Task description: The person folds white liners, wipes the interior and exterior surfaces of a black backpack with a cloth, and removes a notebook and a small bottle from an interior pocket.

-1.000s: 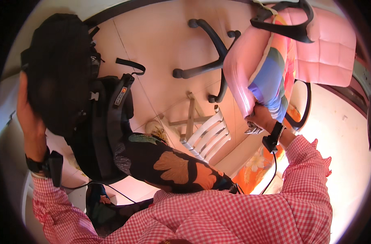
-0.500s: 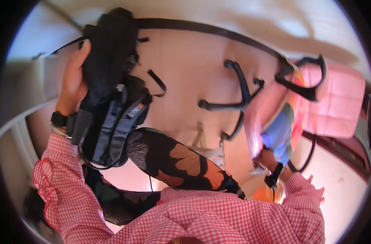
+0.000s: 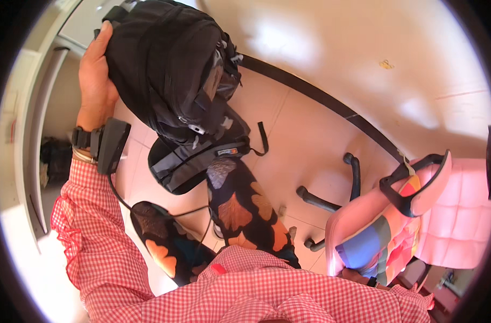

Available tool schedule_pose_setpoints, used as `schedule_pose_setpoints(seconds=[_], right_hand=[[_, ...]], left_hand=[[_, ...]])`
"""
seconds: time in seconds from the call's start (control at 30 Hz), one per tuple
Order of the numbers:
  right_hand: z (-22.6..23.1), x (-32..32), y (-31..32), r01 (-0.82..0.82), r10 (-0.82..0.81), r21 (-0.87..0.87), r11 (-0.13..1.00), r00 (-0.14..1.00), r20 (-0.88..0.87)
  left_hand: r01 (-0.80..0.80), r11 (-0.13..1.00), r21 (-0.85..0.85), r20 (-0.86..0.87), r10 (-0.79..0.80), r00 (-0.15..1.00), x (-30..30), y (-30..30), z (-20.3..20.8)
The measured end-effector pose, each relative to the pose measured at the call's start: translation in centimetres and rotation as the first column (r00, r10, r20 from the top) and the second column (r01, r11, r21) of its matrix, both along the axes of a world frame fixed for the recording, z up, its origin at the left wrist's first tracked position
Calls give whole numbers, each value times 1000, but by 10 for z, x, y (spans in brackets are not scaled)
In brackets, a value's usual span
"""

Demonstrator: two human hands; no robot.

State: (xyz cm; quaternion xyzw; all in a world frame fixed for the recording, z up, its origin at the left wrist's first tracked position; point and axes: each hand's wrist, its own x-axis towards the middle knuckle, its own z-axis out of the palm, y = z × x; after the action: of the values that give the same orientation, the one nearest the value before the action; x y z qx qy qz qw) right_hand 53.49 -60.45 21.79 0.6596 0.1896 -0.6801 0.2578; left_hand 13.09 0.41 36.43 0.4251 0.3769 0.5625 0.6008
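- Currently, I take the pink chair (image 3: 455, 220) as my landmark; the black backpack (image 3: 159, 59) is to the left of it, well apart, tilted and raised above the floor (image 3: 288, 145).
- My left hand (image 3: 97, 70) holds the backpack by the side which is farther from the chair. I see the thumb at its edge, but the fingers are hidden behind, so how tightly they close I cannot tell.
- The lower end of the backpack overlaps in view with the trouser leg (image 3: 245, 215), left of the chair; whether they touch is not clear to me.
- My right hand (image 3: 356, 276) is at the near side of the chair, beside the multicoloured cloth (image 3: 369, 247). Because it is mostly covered, I cannot say if its grip is wide, narrow or holding something.
- I judge that the step in hand is lifting and handling the backpack with one hand, left of the chair.
- In my opinion, the next move calls for a secure left hold and some support under the lower end, because such a bulky bag may swing or turn toward the chair.
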Motion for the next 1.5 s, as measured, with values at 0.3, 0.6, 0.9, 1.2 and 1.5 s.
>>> schedule_pose_setpoints(seconds=[0.3,0.6,0.9,1.2,1.5], right_hand=[[-4,12,54,-183,185,101,978,982,-18],[17,9,132,-417,431,135,899,896,-104],[68,-101,314,-418,721,758,500,686,-98],[-3,-319,461,232,307,823,518,848,-433],[-85,-429,469,274,269,706,653,787,-555]], left_hand=[[-363,931,-23,126,363,923,-91,-110,20],[-448,676,-585,-191,422,886,-152,-233,-211],[-348,706,-617,-71,390,918,-178,-239,-190],[-314,768,-559,19,390,920,-186,-270,-166],[8,871,-491,-98,-64,993,-197,-326,-141]])
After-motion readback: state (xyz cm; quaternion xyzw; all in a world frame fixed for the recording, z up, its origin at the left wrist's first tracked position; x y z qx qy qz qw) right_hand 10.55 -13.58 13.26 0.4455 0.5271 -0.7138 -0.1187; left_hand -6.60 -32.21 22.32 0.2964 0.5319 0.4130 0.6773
